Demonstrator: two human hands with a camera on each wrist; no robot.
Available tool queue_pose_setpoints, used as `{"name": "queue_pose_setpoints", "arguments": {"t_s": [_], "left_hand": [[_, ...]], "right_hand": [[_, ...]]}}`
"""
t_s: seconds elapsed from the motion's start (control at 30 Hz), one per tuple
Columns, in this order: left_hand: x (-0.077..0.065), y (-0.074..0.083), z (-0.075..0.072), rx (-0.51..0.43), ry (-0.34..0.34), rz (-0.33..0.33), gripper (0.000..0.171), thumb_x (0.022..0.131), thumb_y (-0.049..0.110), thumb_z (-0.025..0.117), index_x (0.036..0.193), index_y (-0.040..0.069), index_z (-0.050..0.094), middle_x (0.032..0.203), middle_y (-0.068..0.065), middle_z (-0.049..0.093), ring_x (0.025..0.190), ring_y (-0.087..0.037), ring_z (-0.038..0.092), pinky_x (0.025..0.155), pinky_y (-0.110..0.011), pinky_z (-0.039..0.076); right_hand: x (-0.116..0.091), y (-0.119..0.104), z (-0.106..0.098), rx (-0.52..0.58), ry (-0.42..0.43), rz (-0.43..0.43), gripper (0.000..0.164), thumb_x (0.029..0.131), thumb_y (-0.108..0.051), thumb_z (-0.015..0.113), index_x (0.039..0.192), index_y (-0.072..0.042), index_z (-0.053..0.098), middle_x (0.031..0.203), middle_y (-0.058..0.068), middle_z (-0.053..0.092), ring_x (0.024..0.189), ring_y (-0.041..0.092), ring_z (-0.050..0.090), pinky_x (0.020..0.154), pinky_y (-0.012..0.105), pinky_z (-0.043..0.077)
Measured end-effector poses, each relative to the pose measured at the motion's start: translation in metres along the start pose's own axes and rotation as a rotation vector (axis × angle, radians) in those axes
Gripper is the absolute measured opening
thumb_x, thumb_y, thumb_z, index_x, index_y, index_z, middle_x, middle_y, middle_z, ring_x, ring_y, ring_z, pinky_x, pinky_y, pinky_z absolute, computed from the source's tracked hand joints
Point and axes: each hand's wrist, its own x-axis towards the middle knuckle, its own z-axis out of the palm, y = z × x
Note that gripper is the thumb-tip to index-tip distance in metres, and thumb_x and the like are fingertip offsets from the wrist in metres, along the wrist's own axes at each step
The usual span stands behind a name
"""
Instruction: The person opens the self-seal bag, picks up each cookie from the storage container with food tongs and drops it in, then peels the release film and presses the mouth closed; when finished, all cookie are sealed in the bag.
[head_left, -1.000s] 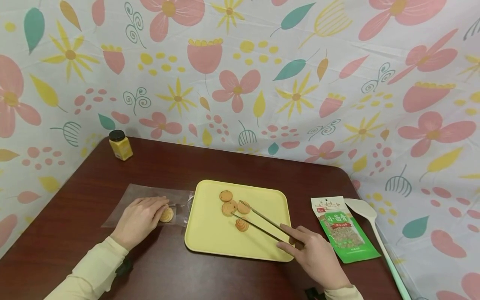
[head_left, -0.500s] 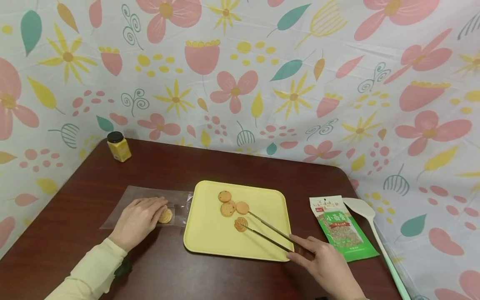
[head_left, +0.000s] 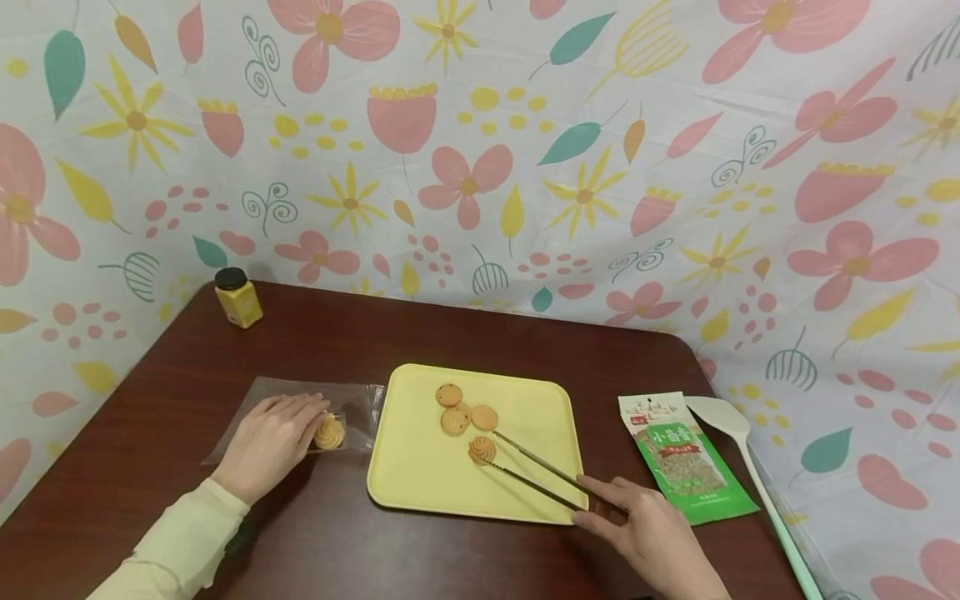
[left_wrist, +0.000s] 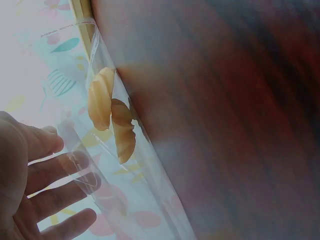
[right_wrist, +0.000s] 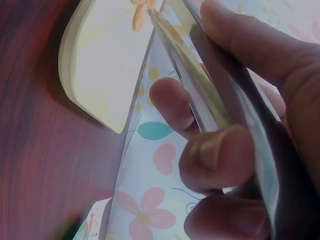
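Note:
My left hand [head_left: 273, 442] lies over a clear plastic bag [head_left: 358, 407] left of the yellow tray [head_left: 427, 487]. Its fingers are fairly straight and overlap the bag's edge in the left wrist view. Inside the bag, beside the fingertips, are swirled cookies [left_wrist: 101, 99]. With my right hand [head_left: 648, 521] I grip metal tongs [head_left: 543, 462] that reach over the tray from its lower right corner. The tongs' two tips stand apart at the right side of a swirled cookie [head_left: 482, 450]. Above that cookie lie a round cookie [head_left: 484, 417], a ridged cookie [head_left: 454, 420] and a dotted cookie [head_left: 449, 395].
A green and white seasoning packet [head_left: 686, 458] lies right of the tray. Beside it rests a spatula [head_left: 738, 425] with a pale green handle. At the table's back left corner stands a yellow jar [head_left: 239, 300] with a black lid. A flowered cloth [head_left: 480, 150] hangs behind.
The tongs' tips have moved from the upper cookies down and right to the swirled cookie, and my right hand shifted slightly right. My left hand has stayed on the bag.

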Motion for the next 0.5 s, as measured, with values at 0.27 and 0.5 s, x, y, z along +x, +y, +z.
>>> {"name": "queue_pose_setpoints", "arguments": {"t_s": [0.27,0.5], "left_hand": [[-0.0015,0.0000,0.0012,-0.027,-0.005,0.006,0.024,0.094,0.018,0.060,0.106,0.001,0.071,0.102,-0.015,0.072,0.090,-0.029,0.069,0.078,-0.047,0.054],[-0.0005,0.0017,0.0013,-0.031,-0.007,-0.005,0.033,0.073,0.006,0.076,0.105,0.000,0.071,0.101,-0.015,0.072,0.088,-0.028,0.070,0.077,-0.047,0.054]], "right_hand": [[-0.0001,0.0034,0.0026,0.015,-0.012,-0.023,0.043,0.081,-0.052,0.072,0.118,-0.029,0.069,0.074,-0.024,0.052,0.063,-0.004,0.048,0.056,0.021,0.040],[0.0016,0.0053,0.0057,0.021,-0.022,-0.015,0.043,0.081,-0.053,0.071,0.118,-0.032,0.069,0.075,-0.024,0.052,0.067,-0.004,0.049,0.059,0.022,0.042]]}}
